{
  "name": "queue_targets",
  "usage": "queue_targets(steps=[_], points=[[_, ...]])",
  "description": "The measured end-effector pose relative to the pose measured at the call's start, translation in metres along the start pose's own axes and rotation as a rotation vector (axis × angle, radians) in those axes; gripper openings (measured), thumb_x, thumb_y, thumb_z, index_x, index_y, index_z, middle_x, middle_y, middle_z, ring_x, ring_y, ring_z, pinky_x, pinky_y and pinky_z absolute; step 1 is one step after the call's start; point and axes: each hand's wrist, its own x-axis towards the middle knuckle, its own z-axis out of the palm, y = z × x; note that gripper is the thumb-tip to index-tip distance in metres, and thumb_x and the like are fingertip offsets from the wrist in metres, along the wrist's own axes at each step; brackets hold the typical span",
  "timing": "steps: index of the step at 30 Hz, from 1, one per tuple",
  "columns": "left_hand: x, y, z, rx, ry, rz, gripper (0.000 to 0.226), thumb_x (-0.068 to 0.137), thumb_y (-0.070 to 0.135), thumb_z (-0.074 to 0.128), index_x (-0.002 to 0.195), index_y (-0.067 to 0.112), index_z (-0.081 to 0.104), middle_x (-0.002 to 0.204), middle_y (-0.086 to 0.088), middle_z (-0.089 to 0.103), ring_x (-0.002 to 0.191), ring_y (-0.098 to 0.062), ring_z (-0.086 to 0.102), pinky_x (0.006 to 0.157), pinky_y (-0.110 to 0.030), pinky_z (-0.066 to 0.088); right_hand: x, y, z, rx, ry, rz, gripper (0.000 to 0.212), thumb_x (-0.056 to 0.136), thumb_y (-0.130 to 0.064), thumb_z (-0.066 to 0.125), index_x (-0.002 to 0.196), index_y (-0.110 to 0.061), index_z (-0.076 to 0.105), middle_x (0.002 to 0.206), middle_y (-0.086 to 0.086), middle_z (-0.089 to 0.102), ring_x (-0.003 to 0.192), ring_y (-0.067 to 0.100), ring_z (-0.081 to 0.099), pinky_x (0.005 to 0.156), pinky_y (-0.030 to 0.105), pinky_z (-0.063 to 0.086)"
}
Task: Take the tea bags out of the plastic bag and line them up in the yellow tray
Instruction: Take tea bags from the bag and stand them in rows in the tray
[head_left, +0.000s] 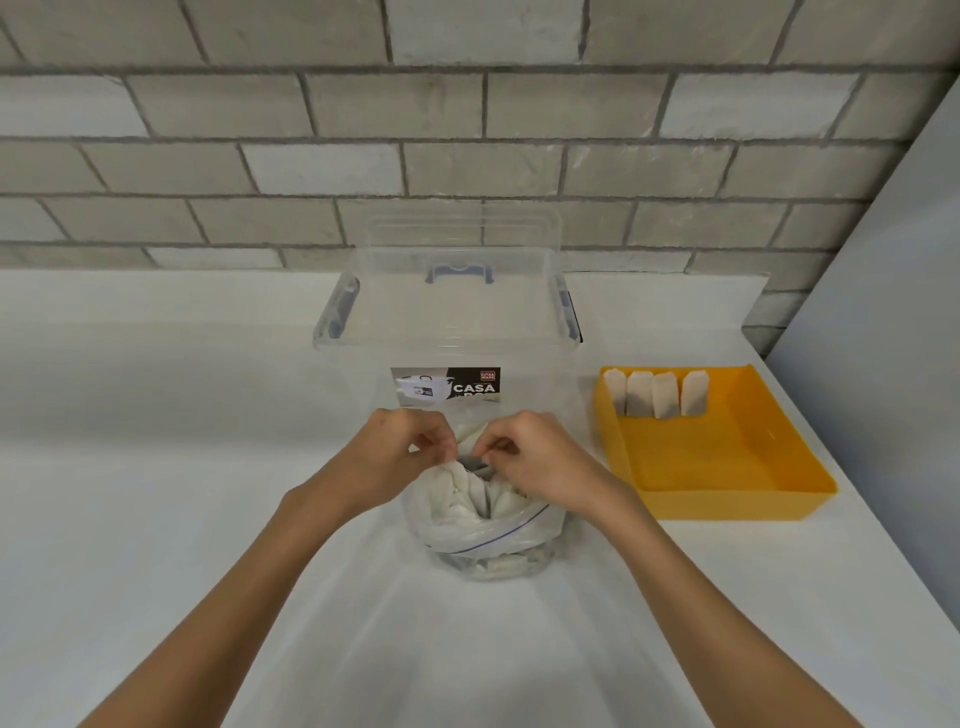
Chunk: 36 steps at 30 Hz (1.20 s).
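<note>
A clear zip plastic bag (483, 540) full of white tea bags stands on the white counter in front of me. My left hand (395, 452) pinches the bag's rim on the left side. My right hand (535, 457) pinches a tea bag (475, 462) at the bag's mouth, fingers curled over it. The yellow tray (727, 467) sits to the right. Several tea bags (657, 395) stand in a row along its far wall, starting at the left corner.
A clear lidded storage box (447, 317) with blue latches and a dark label stands just behind the bag. A grey brick wall runs along the back. A grey panel (883, 312) borders the counter on the right, close behind the tray.
</note>
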Motion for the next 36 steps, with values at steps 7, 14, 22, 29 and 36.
queue_targets(steps=[7, 14, 22, 29, 36], points=[[0.007, -0.008, 0.002, 0.162, -0.15, -0.041, 0.014, 0.083, 0.025, 0.072, 0.096, 0.029, 0.069, 0.1, 0.009, 0.065, 0.091, -0.007, 0.061, 0.085, -0.03, 0.05, -0.002, 0.0, 0.003, 0.03, -0.002, 0.008, 0.023, 0.087, -0.004, 0.056, 0.093, -0.015, 0.075, 0.088, -0.001, 0.072, 0.068, -0.002, 0.058, 0.067, 0.003, 0.042], [0.005, -0.004, -0.006, -0.028, -0.035, -0.022, 0.007, 0.085, 0.018, 0.071, 0.082, 0.024, 0.069, 0.084, 0.007, 0.07, 0.081, -0.004, 0.064, 0.078, -0.019, 0.049, 0.0, 0.001, 0.005, 0.028, 0.007, 0.023, 0.026, 0.085, 0.0, 0.054, 0.091, -0.014, 0.074, 0.085, 0.002, 0.073, 0.069, 0.007, 0.065, 0.073, 0.019, 0.053], [0.005, 0.014, -0.036, -0.237, 0.076, -0.023, 0.004, 0.086, 0.018, 0.069, 0.087, 0.02, 0.073, 0.081, 0.003, 0.072, 0.08, -0.013, 0.067, 0.081, -0.027, 0.054, 0.002, -0.001, 0.006, -0.027, 0.009, 0.023, 0.018, 0.087, -0.005, 0.055, 0.084, -0.013, 0.071, 0.082, 0.002, 0.072, 0.076, 0.015, 0.066, 0.073, 0.025, 0.05], [0.0, 0.021, -0.04, -0.154, 0.236, 0.063, 0.011, 0.088, 0.024, 0.066, 0.095, 0.027, 0.074, 0.091, 0.008, 0.069, 0.083, -0.007, 0.062, 0.079, -0.021, 0.048, -0.001, -0.007, 0.025, -0.09, 0.014, -0.027, 0.013, 0.087, -0.018, 0.063, 0.08, -0.011, 0.071, 0.082, -0.002, 0.066, 0.076, 0.011, 0.059, 0.069, 0.024, 0.046], [-0.005, 0.021, -0.044, -0.132, 0.258, 0.056, 0.012, 0.088, 0.025, 0.066, 0.095, 0.029, 0.074, 0.09, 0.009, 0.067, 0.081, -0.004, 0.06, 0.078, -0.017, 0.047, -0.004, -0.014, 0.028, -0.156, -0.002, -0.019, 0.01, 0.085, -0.011, 0.06, 0.081, -0.013, 0.069, 0.088, 0.0, 0.061, 0.082, 0.02, 0.062, 0.075, 0.039, 0.053]])
